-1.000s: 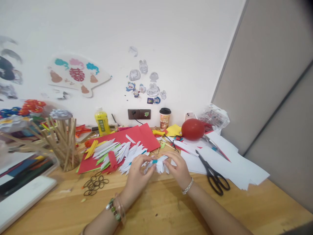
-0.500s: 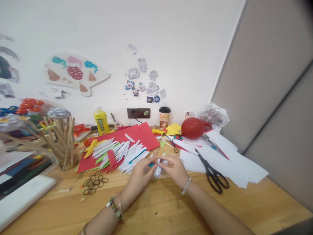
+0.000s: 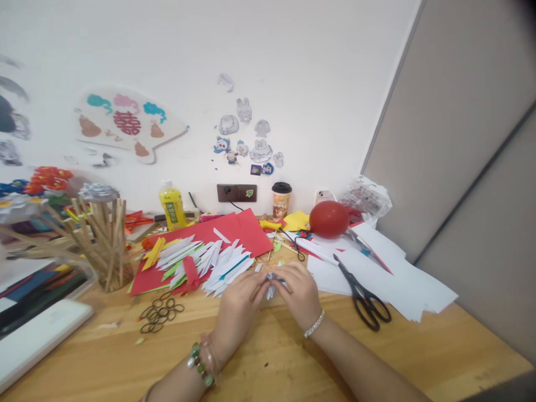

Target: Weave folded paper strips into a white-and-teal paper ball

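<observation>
Both my hands meet over the wooden table, pinching a small piece of folded white paper [image 3: 271,288] between them. My left hand [image 3: 243,296] is closed on its left side, thumb and fingertips together. From the right, my right hand [image 3: 299,293] grips it the same way. Fingers cover much of the paper, so its full shape is hidden. Just beyond my left hand lies a pile of folded white paper strips [image 3: 226,268], mixed with some green, red and yellow ones, on red paper sheets [image 3: 251,234].
Black scissors [image 3: 364,298] lie right of my hands beside white paper sheets [image 3: 397,279]. Black elastic bands [image 3: 161,314] sit at left, near a holder of wooden sticks [image 3: 111,251]. At the back stand a yellow bottle [image 3: 172,207], a lidded cup [image 3: 281,202] and a red balloon [image 3: 329,219].
My hands have shifted slightly, and the fingers have drawn closer together around the folded paper, which now shows less. The other things on the table stay where they were.
</observation>
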`<state>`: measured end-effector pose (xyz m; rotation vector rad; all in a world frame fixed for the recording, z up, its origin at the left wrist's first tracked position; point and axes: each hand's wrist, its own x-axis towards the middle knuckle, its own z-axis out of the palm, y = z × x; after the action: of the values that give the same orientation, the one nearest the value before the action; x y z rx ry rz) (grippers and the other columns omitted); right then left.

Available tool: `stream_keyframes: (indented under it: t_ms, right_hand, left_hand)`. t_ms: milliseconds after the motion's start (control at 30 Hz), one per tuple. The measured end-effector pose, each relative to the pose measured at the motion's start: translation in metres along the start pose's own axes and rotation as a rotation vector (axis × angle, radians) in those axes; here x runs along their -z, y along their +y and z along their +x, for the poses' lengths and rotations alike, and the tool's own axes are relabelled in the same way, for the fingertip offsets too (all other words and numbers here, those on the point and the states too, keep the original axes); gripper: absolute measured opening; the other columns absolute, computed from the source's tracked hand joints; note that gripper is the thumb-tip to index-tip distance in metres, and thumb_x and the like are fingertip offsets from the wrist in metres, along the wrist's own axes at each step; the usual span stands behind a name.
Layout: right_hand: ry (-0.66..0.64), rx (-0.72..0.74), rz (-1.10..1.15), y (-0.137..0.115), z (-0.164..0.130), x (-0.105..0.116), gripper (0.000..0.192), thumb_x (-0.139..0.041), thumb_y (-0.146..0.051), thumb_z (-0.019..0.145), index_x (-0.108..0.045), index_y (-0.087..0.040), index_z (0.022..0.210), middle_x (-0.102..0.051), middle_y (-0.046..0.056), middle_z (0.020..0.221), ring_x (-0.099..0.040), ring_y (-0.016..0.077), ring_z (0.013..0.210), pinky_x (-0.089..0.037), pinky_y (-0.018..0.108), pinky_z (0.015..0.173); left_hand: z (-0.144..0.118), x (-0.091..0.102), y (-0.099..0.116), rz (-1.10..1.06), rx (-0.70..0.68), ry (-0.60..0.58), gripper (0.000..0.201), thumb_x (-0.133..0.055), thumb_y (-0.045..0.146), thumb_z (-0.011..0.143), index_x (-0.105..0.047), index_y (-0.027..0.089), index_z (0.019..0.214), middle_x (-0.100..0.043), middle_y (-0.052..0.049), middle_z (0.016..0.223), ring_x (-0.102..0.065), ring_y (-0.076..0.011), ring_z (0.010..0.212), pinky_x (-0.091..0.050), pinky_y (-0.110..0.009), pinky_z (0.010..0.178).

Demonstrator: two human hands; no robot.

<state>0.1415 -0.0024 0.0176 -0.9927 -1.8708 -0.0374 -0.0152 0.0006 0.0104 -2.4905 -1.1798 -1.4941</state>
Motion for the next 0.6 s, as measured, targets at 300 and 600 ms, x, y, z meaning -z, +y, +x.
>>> stream_keyframes:
  t_ms: [300,600]
  right_hand:
    - [0.017,-0.019,-0.006,-0.004,0.001,0.002,0.015,-0.052,-0.02,0.082,-0.064,-0.023,0.09,-0.068,0.005,0.087,-0.054,0.021,0.082,-0.044,0.039,0.076]
    - [-0.083,-0.257,0.134,-0.002,0.006,0.002,0.004,-0.065,-0.02,0.071,-0.066,-0.022,0.075,-0.066,0.002,0.074,-0.056,0.0183,0.076,-0.043,0.03,0.068]
  left_hand:
    - [0.0,0.003,0.004,-0.013,0.027,-0.031,0.012,-0.047,0.024,0.083,-0.058,0.019,0.086,-0.065,-0.006,0.082,-0.06,-0.0173,0.08,-0.047,-0.031,0.077]
    - [0.02,0.017,0.002,-0.273,0.243,-0.298,0.013,-0.047,0.026,0.081,-0.058,0.02,0.083,-0.063,-0.002,0.078,-0.057,-0.0146,0.071,-0.046,-0.026,0.069]
